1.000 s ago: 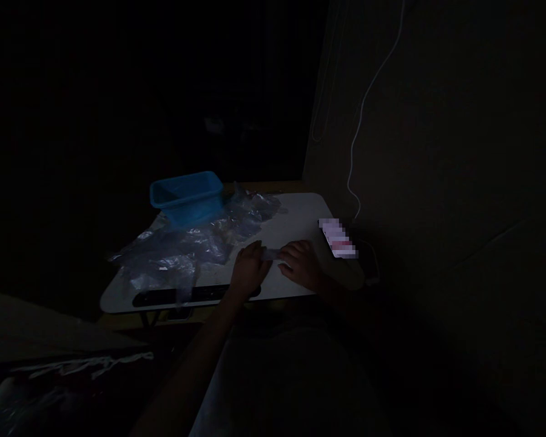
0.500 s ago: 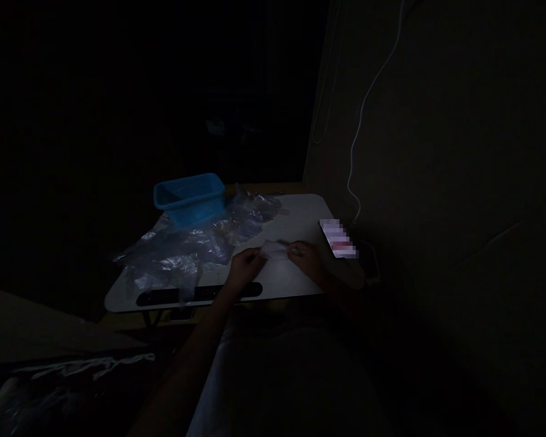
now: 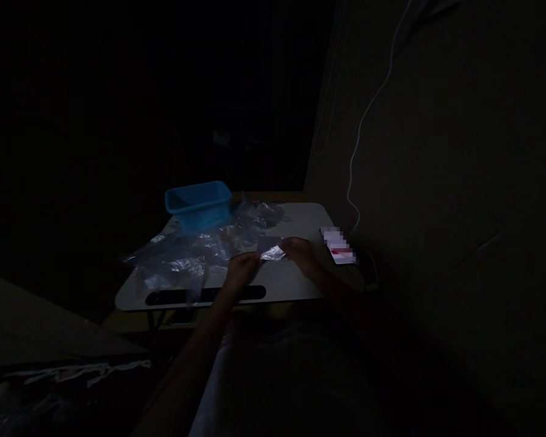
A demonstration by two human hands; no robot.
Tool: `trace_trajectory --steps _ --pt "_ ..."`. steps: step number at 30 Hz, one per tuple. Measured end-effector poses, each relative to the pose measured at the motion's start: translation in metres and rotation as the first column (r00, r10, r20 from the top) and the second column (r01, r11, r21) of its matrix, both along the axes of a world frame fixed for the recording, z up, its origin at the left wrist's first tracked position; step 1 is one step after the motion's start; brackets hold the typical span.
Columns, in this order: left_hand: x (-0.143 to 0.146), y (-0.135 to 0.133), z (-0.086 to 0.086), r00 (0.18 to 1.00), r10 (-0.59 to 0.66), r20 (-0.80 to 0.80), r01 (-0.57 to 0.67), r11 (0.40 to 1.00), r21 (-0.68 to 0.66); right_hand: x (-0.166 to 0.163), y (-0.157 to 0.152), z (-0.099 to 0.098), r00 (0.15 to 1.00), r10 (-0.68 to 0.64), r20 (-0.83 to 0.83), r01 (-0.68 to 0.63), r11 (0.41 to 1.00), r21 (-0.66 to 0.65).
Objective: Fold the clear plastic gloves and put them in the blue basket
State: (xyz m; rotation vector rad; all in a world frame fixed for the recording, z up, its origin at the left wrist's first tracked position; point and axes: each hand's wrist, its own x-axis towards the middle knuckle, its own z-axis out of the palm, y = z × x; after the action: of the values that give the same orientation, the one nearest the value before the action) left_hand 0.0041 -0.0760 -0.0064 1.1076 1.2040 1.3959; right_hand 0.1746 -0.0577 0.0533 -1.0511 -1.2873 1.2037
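Between my two hands is a small clear plastic bag [image 3: 272, 250], held over the white folding table [image 3: 300, 220] and catching light on its lower part. My left hand [image 3: 242, 269] is closed on its left edge. The fingers of my right hand [image 3: 300, 252] pinch its upper right side. Left of my hands, a loose heap of crumpled clear plastic bags [image 3: 182, 252] covers much of the table. Behind the heap stands a blue plastic basket [image 3: 200, 209]; its contents are hidden in the dark.
A phone with a lit screen [image 3: 339, 246] lies at the table's right edge. A white cable [image 3: 361, 121] hangs down the wall near it. Along the table's front edge runs a dark slot [image 3: 177, 297]. The room is very dim.
The small bag is now flatter and taller between my hands, and brighter. My right hand has shifted slightly up along it. The whole view has shifted a little.
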Motion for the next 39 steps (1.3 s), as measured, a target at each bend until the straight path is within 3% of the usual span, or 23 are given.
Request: trace_trajectory --steps 5,10,15,21,24,28,32,35,39 --pt "0.002 -0.001 0.004 0.997 0.061 -0.044 -0.061 0.998 0.019 -0.006 0.002 -0.004 1.000 -0.021 0.004 0.021 1.000 -0.001" --pt "0.000 -0.007 0.019 0.993 0.092 -0.072 -0.094 0.995 -0.031 -0.014 0.012 0.002 0.999 -0.035 -0.022 0.034 0.998 -0.046" --pt "-0.017 -0.005 0.048 0.961 0.220 -0.164 -0.212 0.975 0.066 -0.031 0.025 0.018 0.997 0.005 -0.083 -0.009 0.998 -0.055" --pt "-0.052 0.011 0.088 0.922 0.299 -0.248 -0.267 0.951 0.153 -0.054 0.043 0.038 0.990 0.064 -0.128 -0.069 0.997 -0.040" --pt "-0.078 0.021 0.109 0.856 0.418 -0.303 -0.354 0.902 0.246 -0.064 0.053 0.048 0.992 0.049 -0.113 -0.053 0.998 -0.026" --pt "-0.121 0.041 0.129 0.691 0.630 -0.353 -0.506 0.771 0.387 -0.078 0.067 0.058 0.994 0.053 -0.093 -0.054 0.998 -0.011" --pt "-0.165 0.068 0.131 0.606 0.686 -0.403 -0.620 0.725 0.301 -0.089 0.080 0.062 0.995 0.065 -0.080 -0.067 0.998 -0.017" --pt "-0.184 0.084 0.120 0.697 0.628 -0.346 -0.642 0.762 0.090 -0.097 0.090 0.065 0.992 0.094 -0.080 -0.097 0.995 -0.028" --pt "-0.188 0.095 0.104 0.795 0.533 -0.289 -0.556 0.831 0.004 -0.107 0.103 0.071 0.992 0.084 -0.089 -0.090 0.994 -0.058"
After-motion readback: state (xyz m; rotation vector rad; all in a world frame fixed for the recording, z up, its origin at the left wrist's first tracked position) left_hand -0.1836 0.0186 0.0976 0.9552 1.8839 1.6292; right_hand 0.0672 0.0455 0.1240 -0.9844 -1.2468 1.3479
